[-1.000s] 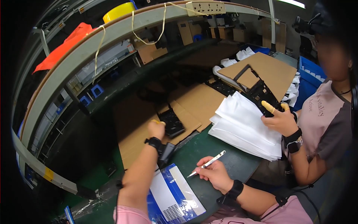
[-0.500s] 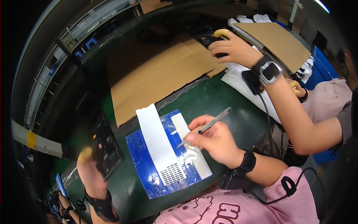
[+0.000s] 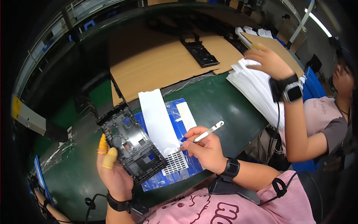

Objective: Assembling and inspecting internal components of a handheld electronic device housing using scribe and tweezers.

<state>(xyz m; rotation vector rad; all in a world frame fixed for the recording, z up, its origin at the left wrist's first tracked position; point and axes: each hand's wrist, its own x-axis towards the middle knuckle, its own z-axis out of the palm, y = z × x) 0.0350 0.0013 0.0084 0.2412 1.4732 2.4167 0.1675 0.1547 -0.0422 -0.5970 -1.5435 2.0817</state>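
My left hand point(image 3: 117, 177), with yellow finger cots on two fingers, holds a black plastic housing point(image 3: 128, 140) tilted over the left edge of a blue pad point(image 3: 154, 182). Ribs and small openings show on the housing. On the pad lies a white paper strip point(image 3: 154, 115), its near end covered by a grid of small dark labels point(image 3: 176, 163). In my right hand point(image 3: 209, 155) is a pair of metal tweezers point(image 3: 211, 131), pinched between thumb and fingers. Their tips point at the upper edge of the label grid; whether they touch it I cannot tell.
A cardboard sheet point(image 3: 149, 67) covers the far green table point(image 3: 238, 108), with a black plastic part point(image 3: 201, 53) on it. To the right, a co-worker's hand point(image 3: 270, 61) hovers over stacked white sheets point(image 3: 250, 84). A grey bar point(image 3: 31, 117) juts in from the left.
My left hand has brought the housing rightward to the pad. The tweezers have moved slightly down toward the label grid. The co-worker's hand has drawn back right, uncovering a black part on the cardboard.
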